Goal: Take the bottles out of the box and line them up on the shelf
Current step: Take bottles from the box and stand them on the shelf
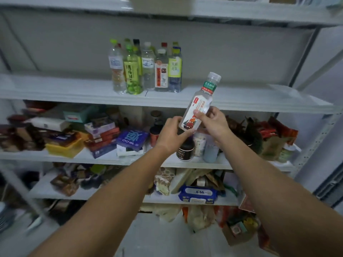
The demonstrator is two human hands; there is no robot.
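A clear bottle (201,101) with a white-and-red label and a clear cap hangs tilted in the air, below and in front of the white shelf (241,101). My left hand (171,134) grips its base from the left. My right hand (215,123) holds its lower body, thumb across the label. On the shelf stands a cluster of several bottles (146,67), two rows deep, with green, white and red caps. The box is not in view.
The shelf to the right of the bottle cluster is bare. The lower shelf (104,158) holds stacked packets, a yellow tub (64,147), a dark jar (185,150) and bags. More bags and a blue wipes pack (197,194) fill the shelf below.
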